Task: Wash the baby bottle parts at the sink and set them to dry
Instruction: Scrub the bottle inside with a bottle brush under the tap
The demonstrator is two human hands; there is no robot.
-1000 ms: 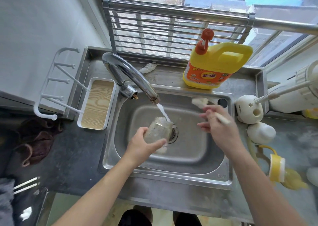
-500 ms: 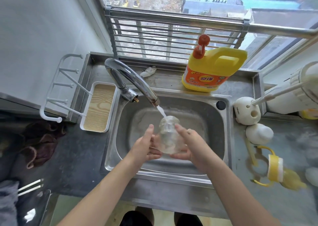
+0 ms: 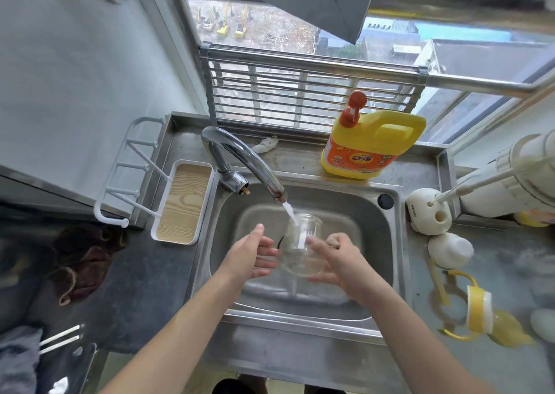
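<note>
The left hand (image 3: 255, 255) and right hand (image 3: 339, 258) cup the clear, rounded glass-like baby bottle (image 3: 300, 249) between open palms, mouth up under the curved chrome tap (image 3: 240, 156) just beyond the fingers. Wet and probably slick, light and rigid; the wide lower body offers the surest hold, above the steel sink (image 3: 387, 243).

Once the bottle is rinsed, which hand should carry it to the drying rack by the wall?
Left, probably. The drying rack sits on the left side of the sink, nearest the left hand. The right hand would have to cross over. Both hands cradle the bottle.
</note>
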